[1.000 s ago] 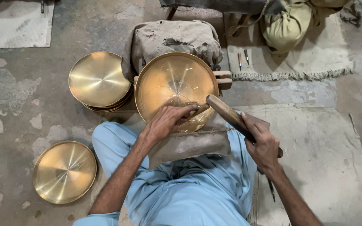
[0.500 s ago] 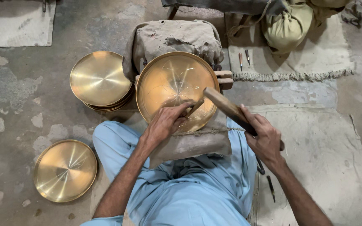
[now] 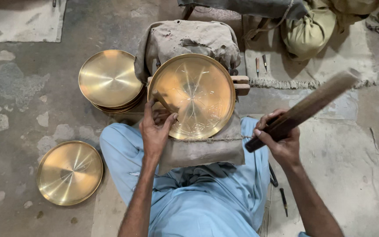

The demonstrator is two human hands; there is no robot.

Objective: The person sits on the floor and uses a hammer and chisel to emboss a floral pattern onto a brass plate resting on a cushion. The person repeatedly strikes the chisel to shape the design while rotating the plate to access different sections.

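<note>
A round, shallow brass plate with a raised rim lies tilted on a grey cloth-wrapped block in front of the seated person, its lower edge over the cloth on the lap; faint engraved lines run across its face. The left hand rests at the plate's lower-left rim, its grip closed around a short dark metal punch whose tip touches the plate's surface. The right hand is off to the right, well apart from the plate — its grip is clenched on the lower end of a long brown wooden stick, which slants up and to the right, blurred at its far end.

Just left of the block sits a stack of similar brass plates; a single brass plate lies on the concrete floor farther down-left. Two small pointed tools lie on a pale mat beyond the block — beside an olive cloth bundle.
</note>
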